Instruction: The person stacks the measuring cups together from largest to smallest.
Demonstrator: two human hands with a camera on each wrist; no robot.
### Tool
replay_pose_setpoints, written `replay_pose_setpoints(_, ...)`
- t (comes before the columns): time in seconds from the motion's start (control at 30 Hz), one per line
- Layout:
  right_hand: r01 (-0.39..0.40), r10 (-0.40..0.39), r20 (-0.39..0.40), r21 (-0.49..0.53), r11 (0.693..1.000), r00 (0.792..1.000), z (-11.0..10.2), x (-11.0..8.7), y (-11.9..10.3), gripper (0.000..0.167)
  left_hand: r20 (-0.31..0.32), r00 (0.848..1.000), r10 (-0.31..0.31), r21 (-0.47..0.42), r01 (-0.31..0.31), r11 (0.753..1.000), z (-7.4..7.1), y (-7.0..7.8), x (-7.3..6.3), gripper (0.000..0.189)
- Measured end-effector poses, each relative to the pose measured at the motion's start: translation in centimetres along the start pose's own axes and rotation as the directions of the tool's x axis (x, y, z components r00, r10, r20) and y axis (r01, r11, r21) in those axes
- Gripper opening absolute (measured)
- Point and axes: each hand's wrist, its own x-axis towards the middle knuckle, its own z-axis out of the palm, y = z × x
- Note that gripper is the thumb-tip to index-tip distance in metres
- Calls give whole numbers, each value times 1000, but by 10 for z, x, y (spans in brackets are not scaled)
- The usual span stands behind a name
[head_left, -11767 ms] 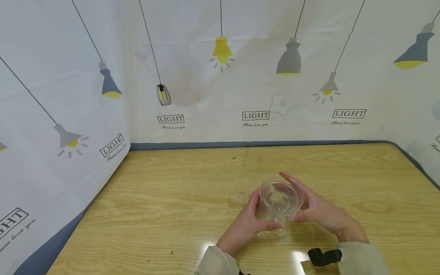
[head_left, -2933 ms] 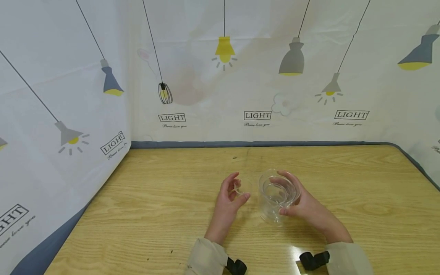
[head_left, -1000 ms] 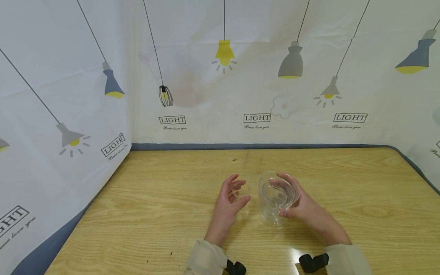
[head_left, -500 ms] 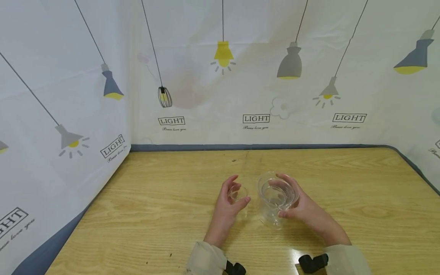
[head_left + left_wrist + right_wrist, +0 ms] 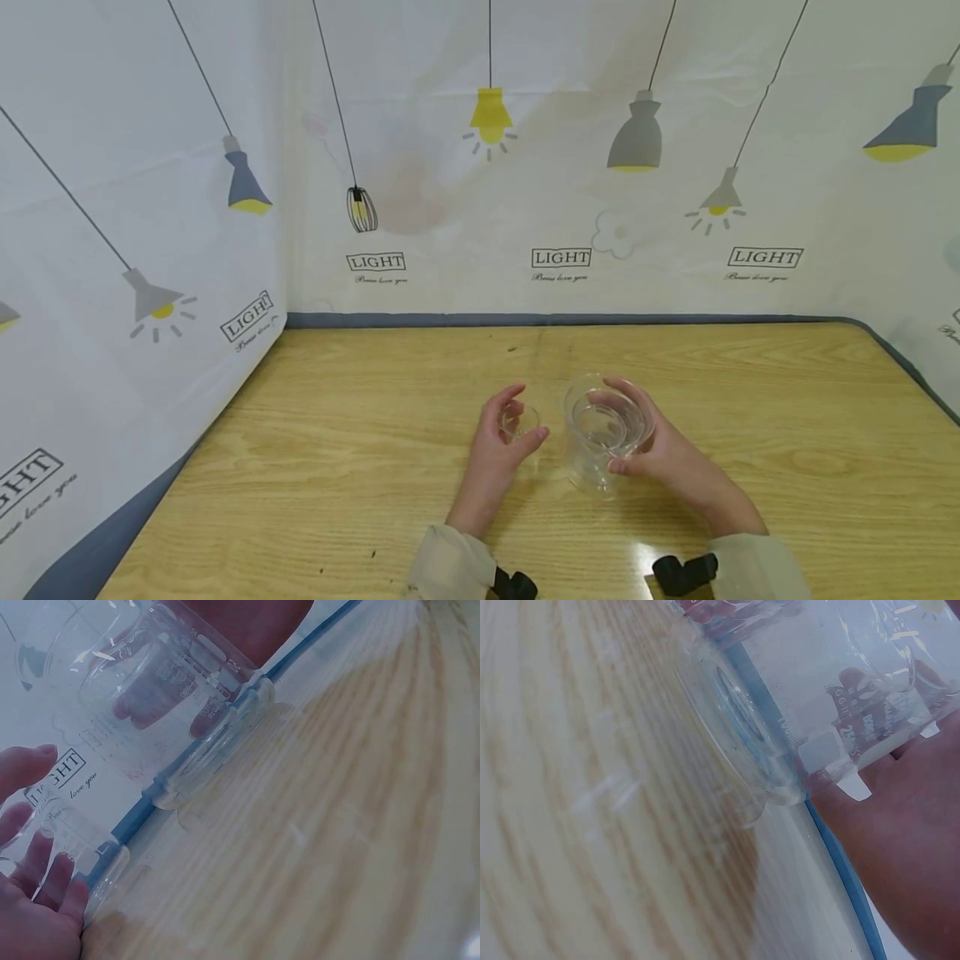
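My left hand curls its fingers and thumb round a small clear glass beaker, which stands on the wooden table. Just to its right, my right hand grips the side of a large clear beaker. A smaller beaker appears nested inside this large one. White printed graduations show on the large beaker in the right wrist view. Its base rests on the table. Between the two standing beakers lies a narrow gap. Clear glass makes some outlines hard to make out.
The pale wood-grain table extends around both hands. A white curtain printed with lamps borders its back and sides, with a blue-grey strip along the back edge. Black wrist mounts sit at both sleeves.
Earlier both hands held the large beaker. My left hand has since gone left to the small beaker, which has shifted slightly left and nearer within its grip. The right hand stays on the large beaker.
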Motion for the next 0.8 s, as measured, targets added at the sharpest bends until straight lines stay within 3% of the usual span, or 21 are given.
replay_pose_setpoints(0.37, 52, -53, 23, 34, 998, 998, 0, 2, 2, 89, 19, 1000, -23, 63, 22, 998, 0, -5, 1, 54)
replay_pose_setpoints(0.6, 20, -20, 13, 23, 1000, 1000, 0, 1, 2, 89, 72, 997, -37, 165, 25, 986, 0, -4, 1, 60)
replay_pose_setpoints(0.8, 34, -34, 20, 25, 999, 999, -1, 0, 3, 88, 97, 995, -36, 170, 19, 985, -1, -1, -1, 66)
